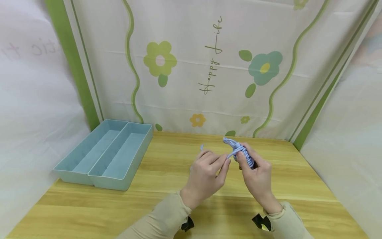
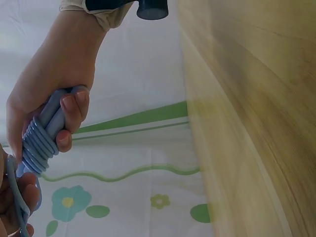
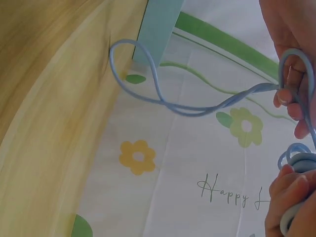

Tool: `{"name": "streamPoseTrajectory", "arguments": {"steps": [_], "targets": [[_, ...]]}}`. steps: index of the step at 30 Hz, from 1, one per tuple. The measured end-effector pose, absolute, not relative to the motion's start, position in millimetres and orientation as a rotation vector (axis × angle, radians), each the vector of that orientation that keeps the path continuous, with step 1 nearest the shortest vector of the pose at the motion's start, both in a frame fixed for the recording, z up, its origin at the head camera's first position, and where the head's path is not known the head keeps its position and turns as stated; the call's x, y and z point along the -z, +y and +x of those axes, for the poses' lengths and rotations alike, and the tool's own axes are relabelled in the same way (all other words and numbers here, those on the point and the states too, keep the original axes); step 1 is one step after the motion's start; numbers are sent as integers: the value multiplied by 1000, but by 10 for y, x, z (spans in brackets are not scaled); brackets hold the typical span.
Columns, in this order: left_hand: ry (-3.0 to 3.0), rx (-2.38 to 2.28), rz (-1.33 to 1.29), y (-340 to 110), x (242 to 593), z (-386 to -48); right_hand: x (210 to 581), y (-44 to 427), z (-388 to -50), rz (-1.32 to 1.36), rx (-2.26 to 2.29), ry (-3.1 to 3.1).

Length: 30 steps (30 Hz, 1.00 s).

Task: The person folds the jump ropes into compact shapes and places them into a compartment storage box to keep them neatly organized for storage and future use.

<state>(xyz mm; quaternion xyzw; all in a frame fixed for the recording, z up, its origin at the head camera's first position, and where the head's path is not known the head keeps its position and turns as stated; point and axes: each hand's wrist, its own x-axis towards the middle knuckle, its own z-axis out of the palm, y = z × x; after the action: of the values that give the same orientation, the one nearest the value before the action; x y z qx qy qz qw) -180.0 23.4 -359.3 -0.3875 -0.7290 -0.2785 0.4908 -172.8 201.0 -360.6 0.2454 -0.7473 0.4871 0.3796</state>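
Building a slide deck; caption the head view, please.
Left hand pinches blue cord; right hand grips its coiled bundle above a wood-grain table.

head: above and behind left hand [image 1: 205, 172] and right hand [image 1: 257, 176], facing forward-down, farthest | left wrist: close, turned sideways, facing right hand | right wrist: close, turned sideways, facing left hand | wrist views share both hands, blue cord [image 1: 246, 157], curtain [image 1: 185, 98] beyond

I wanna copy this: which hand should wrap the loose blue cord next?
Probably the left hand: it pinches the loose blue cord, while the right hand is busy gripping the coiled bundle.
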Motion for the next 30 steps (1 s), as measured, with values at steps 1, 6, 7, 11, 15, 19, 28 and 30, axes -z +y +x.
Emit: {"name": "streamPoseTrajectory", "arguments": {"steps": [1,6,7,11,15,19,28,30], "targets": [[-1775,665,-937,236,3601,-1800,3600,2007,-1721,620,-1274,-1906],[-1807,702,-978,230,3628,-1821,3587,1998,-1676,580,-1542,-1928],[-1814,717,-990,226,3631,-1826,3585,1997,-1668,571,-1603,-1928],[-1836,736,-1028,217,3637,-1841,3563,1993,-1646,544,-1774,-1919],[-1852,658,-1040,225,3636,-1847,3555,2000,-1646,550,-1827,-1926],[-1870,491,-1031,226,3638,-1840,3552,2015,-1650,543,-1810,-1965],[-1850,256,-1041,223,3658,-1834,3542,2001,-1654,354,-1759,-2114],[-1849,235,-1043,225,3664,-1836,3555,2000,-1662,312,-1739,-2129]]}}
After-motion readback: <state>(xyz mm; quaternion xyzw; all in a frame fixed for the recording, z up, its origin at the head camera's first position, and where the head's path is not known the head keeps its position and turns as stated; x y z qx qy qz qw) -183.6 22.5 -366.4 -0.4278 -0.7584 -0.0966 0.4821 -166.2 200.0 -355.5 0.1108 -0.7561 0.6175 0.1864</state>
